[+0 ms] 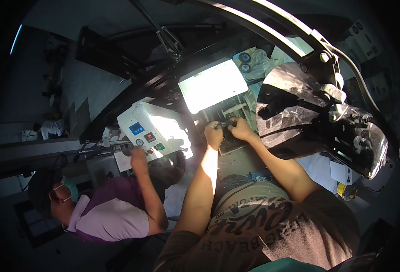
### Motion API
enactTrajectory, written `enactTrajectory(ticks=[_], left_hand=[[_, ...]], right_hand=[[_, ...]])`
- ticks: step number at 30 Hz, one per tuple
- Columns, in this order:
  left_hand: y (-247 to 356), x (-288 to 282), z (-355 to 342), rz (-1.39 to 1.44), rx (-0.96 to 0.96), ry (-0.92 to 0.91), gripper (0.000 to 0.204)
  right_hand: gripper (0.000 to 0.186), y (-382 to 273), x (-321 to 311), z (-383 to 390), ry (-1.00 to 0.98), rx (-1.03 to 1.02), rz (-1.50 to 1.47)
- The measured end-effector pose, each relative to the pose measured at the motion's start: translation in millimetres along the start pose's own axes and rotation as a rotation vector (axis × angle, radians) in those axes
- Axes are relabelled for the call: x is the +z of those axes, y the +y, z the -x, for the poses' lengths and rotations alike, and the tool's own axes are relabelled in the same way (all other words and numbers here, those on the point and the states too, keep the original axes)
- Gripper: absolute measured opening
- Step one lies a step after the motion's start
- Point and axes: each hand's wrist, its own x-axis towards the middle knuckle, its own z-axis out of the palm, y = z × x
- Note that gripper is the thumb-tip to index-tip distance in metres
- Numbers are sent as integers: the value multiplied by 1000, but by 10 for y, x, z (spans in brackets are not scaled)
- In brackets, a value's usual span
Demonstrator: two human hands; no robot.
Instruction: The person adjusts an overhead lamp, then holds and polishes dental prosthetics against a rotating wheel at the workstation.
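Observation:
My left hand (pixel 214 134) and my right hand (pixel 242 130) are close together in front of me. Both sets of fingers are closed on a small dark part (pixel 226 125) that spans the gap between them. What kind of part it is cannot be made out, and the fingers cover its ends. Below the hands lies a dark work surface (pixel 229 143). Just beyond them are pale bars (pixel 234 109) of a fixture, beneath a brightly lit white panel (pixel 213 85).
At my left a co-worker (pixel 113 208) reaches toward a white control box (pixel 157 129) with small displays. A large dark bundle (pixel 290 86) under clear plastic stands at my right, below a curved metal arm (pixel 295 22). Behind lie dark wheels (pixel 245 58) beside plastic bags.

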Motion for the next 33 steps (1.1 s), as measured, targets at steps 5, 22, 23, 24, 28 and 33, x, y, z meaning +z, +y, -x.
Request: enactTrajectory(ticks=[5,22,23,24,28,33], left_hand=[[13,-15,92,-148,123,-44,24],[-263,128,101,261,-101,-7,8],[-240,136,82,262,-103,-8,8],[-215,147,64,295,-113,-1,7],[-168,134,-8,219,-169,2,7],[102,96,-68,126,-266,3,16]], right_hand=[[48,50,-92,237,-42,-277,-5],[35,175,-108,-67,-99,-107,-99],[30,184,-104,-93,-173,-76,-222],[30,188,-87,-118,-174,-74,-221],[25,135,-10,-214,-21,-97,-83],[25,144,42,-257,5,-5,-10]])
